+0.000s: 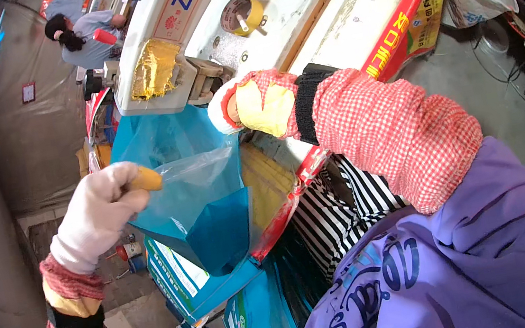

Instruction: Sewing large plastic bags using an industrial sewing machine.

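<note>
- Left hand (105, 209), white glove with yellow fingertip cover, was closed, thumb and fingers pinching the near corner of a clear plastic film (197, 170).
- Film stretched from that pinch rightward across the teal bag (219, 235).
- Teal bag sat mid-view, between both hands, its upper part below the white sewing machine (209, 22).
- Right hand (228, 110), gloved, was at the bag's upper right, just beside the machine's metal end. Fingers mostly hidden; couldn't tell whether gripping.
- Yellow tape roll (259, 15) lay on the machine bed, up from right hand.
- More teal bags (259, 323) were below, near the purple top (431, 282).
</note>
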`<state>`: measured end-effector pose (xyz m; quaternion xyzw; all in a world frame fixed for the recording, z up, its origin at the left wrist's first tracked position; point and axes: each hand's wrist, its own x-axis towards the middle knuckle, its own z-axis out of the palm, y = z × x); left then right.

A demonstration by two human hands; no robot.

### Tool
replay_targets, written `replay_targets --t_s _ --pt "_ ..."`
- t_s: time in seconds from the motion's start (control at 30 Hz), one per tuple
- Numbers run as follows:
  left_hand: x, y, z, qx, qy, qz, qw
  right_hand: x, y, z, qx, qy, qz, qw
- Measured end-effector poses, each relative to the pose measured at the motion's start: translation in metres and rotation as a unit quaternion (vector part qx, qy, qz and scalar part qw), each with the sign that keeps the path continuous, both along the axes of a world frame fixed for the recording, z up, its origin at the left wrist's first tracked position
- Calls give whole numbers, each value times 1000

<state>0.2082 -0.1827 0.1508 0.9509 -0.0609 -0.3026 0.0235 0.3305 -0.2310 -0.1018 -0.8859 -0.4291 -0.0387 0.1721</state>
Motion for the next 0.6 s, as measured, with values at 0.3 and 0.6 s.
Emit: replay_targets --t_s 0.3,0.6 --pt "-3 19 17 19 169 59 984 9 10 4 14 33 -26 999" --pt "-44 0 -23 236 219 -195 926 15 9 6 27 69 -66 995"
